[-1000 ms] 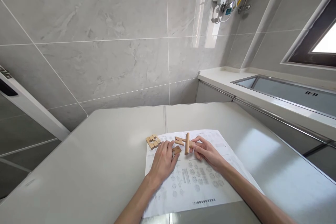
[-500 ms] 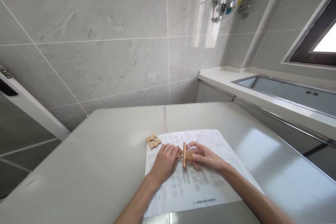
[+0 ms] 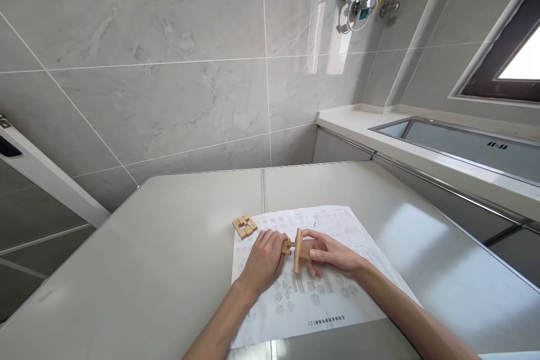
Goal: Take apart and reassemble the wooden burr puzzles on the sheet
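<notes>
Between my two hands is a set of wooden puzzle pieces, held just above a printed sheet point(image 3: 295, 304). My left hand point(image 3: 266, 256) is closed on a notched wooden piece point(image 3: 287, 247), most of it hidden under the fingers. My right hand point(image 3: 327, 253) pinches a flat wooden piece point(image 3: 305, 252) between thumb and fingers. A rounded wooden bar point(image 3: 297, 251) stands crosswise between the hands, around or against the flat piece; I cannot tell which. A narrow part bridges the bar and the notched piece. Beyond my left hand lies a square wooden block assembly point(image 3: 244, 226) with a gap in its middle.
The sheet lies on a pale table point(image 3: 169, 270) with a seam. Behind the table is a grey tiled wall point(image 3: 189, 107). To the right runs a white counter point(image 3: 350, 118) with a sink point(image 3: 464, 140). A white-edged door frame point(image 3: 63, 180) stands at left.
The bar and my right hand have shifted slightly away from the notched piece, showing more of the narrow part between. The bar is tilted a little more. The camera view has moved slightly.
</notes>
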`<state>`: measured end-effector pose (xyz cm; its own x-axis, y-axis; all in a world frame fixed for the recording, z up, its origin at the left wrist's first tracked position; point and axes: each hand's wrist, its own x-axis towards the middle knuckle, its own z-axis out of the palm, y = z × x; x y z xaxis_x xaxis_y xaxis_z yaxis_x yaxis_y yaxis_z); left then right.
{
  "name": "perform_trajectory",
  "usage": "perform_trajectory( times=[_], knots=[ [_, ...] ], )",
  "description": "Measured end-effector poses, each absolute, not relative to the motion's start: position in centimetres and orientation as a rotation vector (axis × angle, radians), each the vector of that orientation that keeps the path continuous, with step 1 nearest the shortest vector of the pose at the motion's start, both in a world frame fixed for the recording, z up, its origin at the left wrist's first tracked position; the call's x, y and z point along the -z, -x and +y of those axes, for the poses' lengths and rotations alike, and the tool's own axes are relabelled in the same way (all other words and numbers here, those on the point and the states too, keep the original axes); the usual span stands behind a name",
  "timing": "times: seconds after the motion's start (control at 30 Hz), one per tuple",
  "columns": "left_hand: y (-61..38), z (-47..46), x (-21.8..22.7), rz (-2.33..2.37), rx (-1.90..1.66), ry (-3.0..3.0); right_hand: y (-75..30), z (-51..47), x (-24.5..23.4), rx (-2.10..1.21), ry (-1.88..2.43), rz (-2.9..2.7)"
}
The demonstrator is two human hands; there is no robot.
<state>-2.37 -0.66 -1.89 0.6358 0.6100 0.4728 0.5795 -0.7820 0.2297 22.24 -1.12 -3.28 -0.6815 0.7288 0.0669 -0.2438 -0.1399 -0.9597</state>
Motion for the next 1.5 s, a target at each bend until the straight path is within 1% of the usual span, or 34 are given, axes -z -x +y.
perform_trajectory(
  times=[0.37,0.53,0.7,1.17,1.5],
  knots=[
    [2.33,-0.61,2.21,1.015,-0.811,-2.778,-22.09,-1.17,2.97,-1.881,0.598,-1.459],
    [2.37,-0.59,2.14,1.035,-0.843,-2.763,-22.27,-0.96,3.52,-1.811,0.693,-1.369],
    [2.27,-0.75,2.06,1.033,-0.803,-2.750,-22.44,-0.92,3.80,-1.803,0.733,-1.279],
    [2.28,-0.83,2.05,1.074,-0.786,-2.718,-22.32,-0.93,3.01,-1.914,0.653,-1.066],
    [2.25,-0.83,1.96,1.034,-0.809,-2.721,-22.47,-0.72,3.21,-1.906,0.640,-1.147]
  ],
)
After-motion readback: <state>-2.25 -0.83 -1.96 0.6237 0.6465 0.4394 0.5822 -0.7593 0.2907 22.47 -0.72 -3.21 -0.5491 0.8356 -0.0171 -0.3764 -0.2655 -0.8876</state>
